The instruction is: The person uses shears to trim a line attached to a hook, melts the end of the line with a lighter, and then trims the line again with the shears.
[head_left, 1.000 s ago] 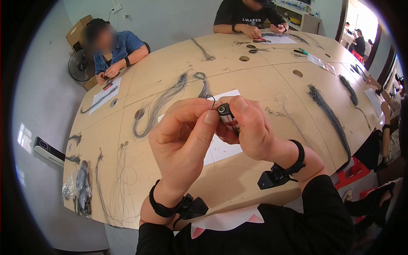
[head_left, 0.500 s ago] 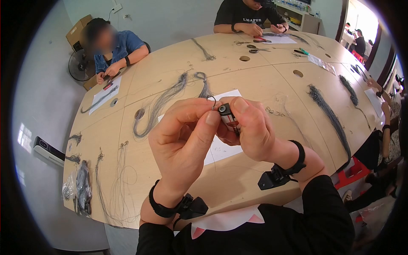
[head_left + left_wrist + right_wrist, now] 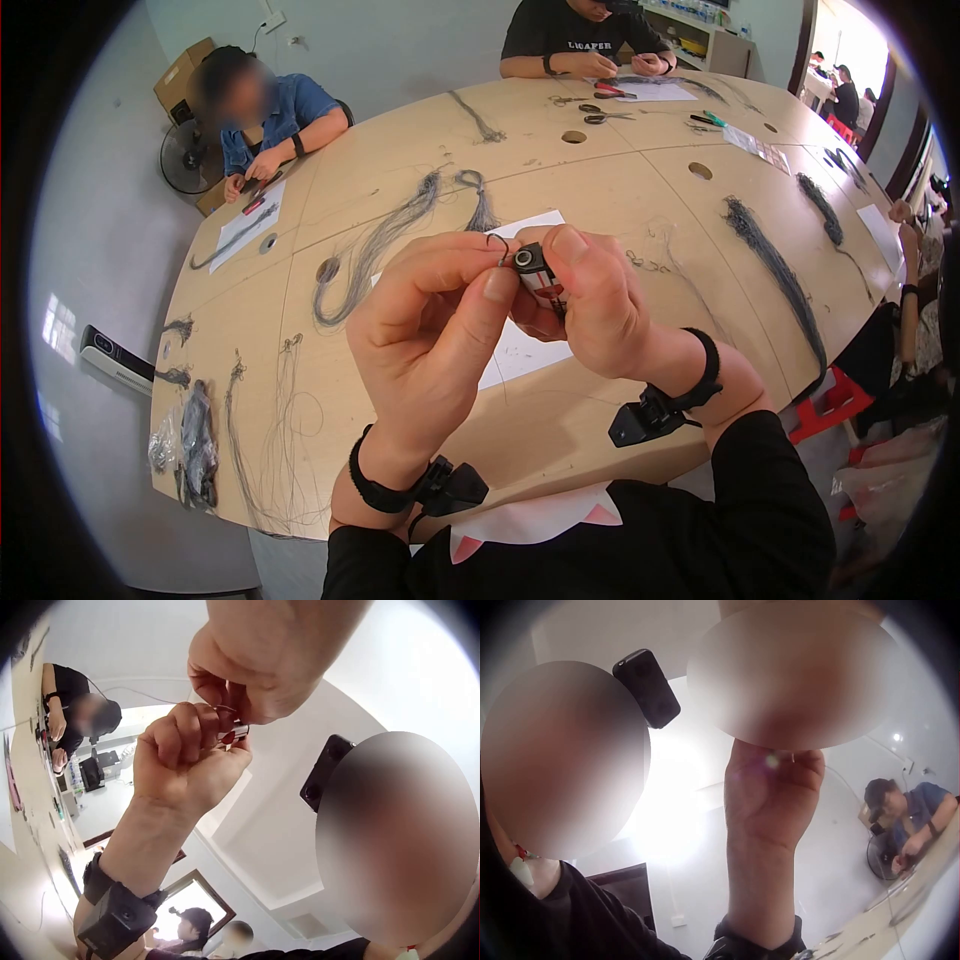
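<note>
Above the table, the left hand point(image 3: 425, 325) pinches a dark, curved fish hook point(image 3: 500, 246) between thumb and forefinger, its bend sticking up past the fingertips. A thin line hangs below those fingers. The right hand point(image 3: 600, 300) grips a small black, white and red block point(image 3: 540, 280) with a round metal ring at its end, thumb on top and fingers curled below. That ringed end sits right beside the left fingertips and the hook. In the left wrist view the block's red and white side point(image 3: 238, 733) shows between both hands. Blurring covers the fingertips in the right wrist view.
White paper point(image 3: 520, 355) lies under the hands on the wooden table point(image 3: 560, 430). Grey line bundles point(image 3: 400, 215) lie beyond and a thick one point(image 3: 765, 250) to the right. Small hooks point(image 3: 645, 262) lie near the right hand. A bagged bundle point(image 3: 198, 445) is at the left edge.
The fish hook has tilted slightly to the left at the left fingertips. Both hands otherwise keep their place and hold. The person across the table has shifted their hands.
</note>
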`<state>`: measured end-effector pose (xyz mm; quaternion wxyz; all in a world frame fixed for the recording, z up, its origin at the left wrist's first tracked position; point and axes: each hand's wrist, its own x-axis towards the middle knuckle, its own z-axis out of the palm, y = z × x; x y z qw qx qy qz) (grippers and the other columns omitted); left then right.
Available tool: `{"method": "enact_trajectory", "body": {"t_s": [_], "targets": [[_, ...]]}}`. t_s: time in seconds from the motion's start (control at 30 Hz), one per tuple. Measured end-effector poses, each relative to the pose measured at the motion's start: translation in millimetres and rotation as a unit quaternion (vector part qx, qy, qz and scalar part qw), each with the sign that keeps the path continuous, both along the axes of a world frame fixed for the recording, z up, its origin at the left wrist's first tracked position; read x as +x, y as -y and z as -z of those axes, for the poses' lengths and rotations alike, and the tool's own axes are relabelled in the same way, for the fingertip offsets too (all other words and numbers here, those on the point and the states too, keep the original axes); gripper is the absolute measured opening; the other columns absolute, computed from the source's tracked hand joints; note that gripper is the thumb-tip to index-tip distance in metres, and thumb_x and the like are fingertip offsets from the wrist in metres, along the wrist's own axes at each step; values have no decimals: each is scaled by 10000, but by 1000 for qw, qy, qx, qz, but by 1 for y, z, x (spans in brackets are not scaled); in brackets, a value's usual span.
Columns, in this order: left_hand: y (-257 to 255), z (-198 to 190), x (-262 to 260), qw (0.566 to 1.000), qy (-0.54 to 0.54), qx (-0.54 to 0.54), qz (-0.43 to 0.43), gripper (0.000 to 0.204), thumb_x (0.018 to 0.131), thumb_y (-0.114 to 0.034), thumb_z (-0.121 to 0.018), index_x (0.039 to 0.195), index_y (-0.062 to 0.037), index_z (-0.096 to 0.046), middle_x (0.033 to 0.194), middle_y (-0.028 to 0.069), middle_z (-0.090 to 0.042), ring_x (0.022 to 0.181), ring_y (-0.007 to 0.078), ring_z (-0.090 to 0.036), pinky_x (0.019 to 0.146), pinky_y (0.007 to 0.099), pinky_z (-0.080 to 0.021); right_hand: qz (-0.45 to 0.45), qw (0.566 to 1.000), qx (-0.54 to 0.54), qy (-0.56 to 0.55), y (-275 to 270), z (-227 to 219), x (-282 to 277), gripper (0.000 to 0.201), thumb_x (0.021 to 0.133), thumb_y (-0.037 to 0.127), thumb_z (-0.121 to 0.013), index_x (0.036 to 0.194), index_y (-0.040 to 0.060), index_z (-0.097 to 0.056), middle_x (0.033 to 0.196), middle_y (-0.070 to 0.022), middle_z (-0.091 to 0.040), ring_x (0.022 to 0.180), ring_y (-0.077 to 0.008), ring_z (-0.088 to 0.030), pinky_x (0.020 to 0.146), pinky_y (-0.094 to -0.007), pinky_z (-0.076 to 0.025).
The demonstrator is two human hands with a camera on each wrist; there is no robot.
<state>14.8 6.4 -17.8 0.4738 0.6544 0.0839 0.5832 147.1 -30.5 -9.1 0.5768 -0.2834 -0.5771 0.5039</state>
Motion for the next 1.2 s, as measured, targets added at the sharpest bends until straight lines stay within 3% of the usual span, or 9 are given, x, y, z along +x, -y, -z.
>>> {"method": "enact_trajectory", "body": {"t_s": [0.4,0.6,0.7,0.77,0.83,0.9,1.03,1.1,1.2], "targets": [[0,0,0,1000,-1,7,1,112,735,56,-545,846,39,-543,924,117,-535,821,135,-516,698,230,-420,-2,1000,-1,-13,2,-1,-1,406,858,384,-316,676,37,-422,628,4,-412,543,-52,-340,465,-185,-291],[0,-2,-1,998,15,-48,26,97,754,42,-527,849,32,-541,888,104,-553,784,121,-527,682,225,-424,-12,999,-31,-41,3,-2,1,381,859,364,-348,711,30,-454,651,13,-432,570,-40,-362,481,-174,-304],[1,-3,-1,998,33,-38,26,93,759,42,-519,848,28,-541,871,95,-559,773,112,-531,678,219,-426,18,998,37,-55,4,-8,8,250,835,251,-446,772,14,-497,679,7,-471,573,-34,-389,492,-175,-327],[1,-4,-3,999,19,-29,24,87,757,46,-519,840,28,-539,872,96,-556,769,107,-528,674,214,-424,144,962,206,103,-1,-6,11,134,779,120,-519,827,-5,-518,695,-4,-504,559,-35,-414,493,-182,-346],[2,-6,-3,999,16,-35,19,83,754,48,-522,833,29,-539,868,96,-557,764,106,-526,671,213,-420,179,956,221,79,-2,-6,8,112,731,58,-546,825,1,-529,663,-2,-510,527,-35,-416,461,-184,-340],[3,-6,-3,999,13,-42,14,80,750,51,-525,826,30,-538,865,95,-557,759,105,-523,667,212,-415,217,927,255,167,0,-9,10,174,671,-20,-539,845,-27,-547,700,-32,-525,578,-48,-452,501,-179,-354],[0,-5,-2,1000,-12,12,-21,72,724,66,-537,790,36,-540,832,92,-559,735,105,-515,623,206,-398,234,910,277,203,-2,-8,9,181,649,-42,-547,828,-22,-555,692,-46,-534,578,-66,-467,489,-189,-361],[0,-5,-3,999,-24,24,-29,72,713,71,-540,777,38,-540,820,90,-559,724,103,-512,607,204,-390,264,859,377,222,-9,-5,11,195,613,10,-596,799,41,-547,640,-52,-483,492,-136,-435,405,-229,-334],[-1,-3,-3,998,-36,37,-39,77,694,80,-544,759,39,-539,802,91,-558,700,106,-501,583,200,-374,261,850,400,222,-11,-4,11,190,596,19,-609,765,40,-524,637,-50,-469,504,-161,-435,405,-236,-330]]}}
